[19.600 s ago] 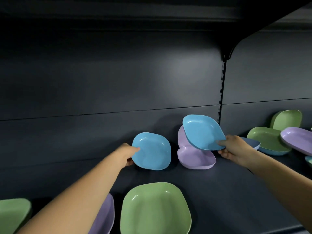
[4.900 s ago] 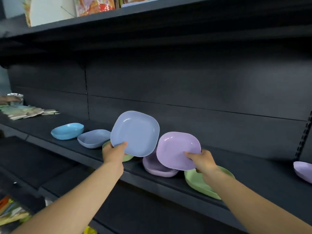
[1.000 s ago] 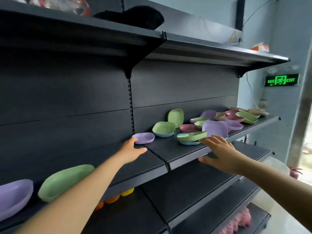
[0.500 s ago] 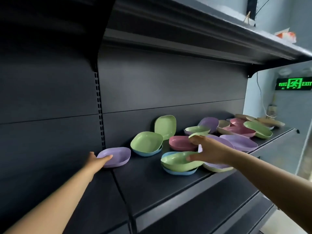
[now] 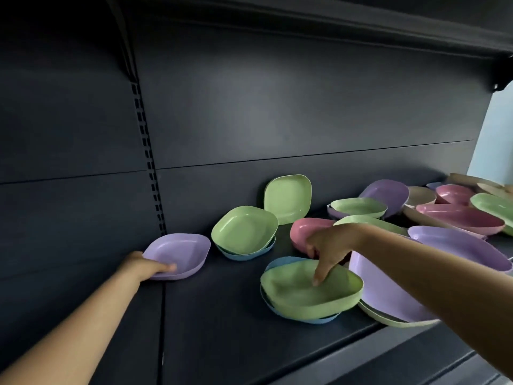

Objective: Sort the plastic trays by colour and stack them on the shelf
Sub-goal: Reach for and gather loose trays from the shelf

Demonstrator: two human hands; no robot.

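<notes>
The right arm hides part of the big purple tray point(image 5: 455, 245); far-right trays point(image 5: 497, 204) are cut off by the edge.

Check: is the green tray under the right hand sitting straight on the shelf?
No: the green tray under the right hand is nested on a blue tray, whose rim shows beneath it.

Dark grey metal shelf point(image 5: 222, 323): matt, smooth. Lilac plastic tray far left point(image 5: 177, 252), green plastic tray near centre point(image 5: 311, 294): smooth, soft satin sheen.
</notes>
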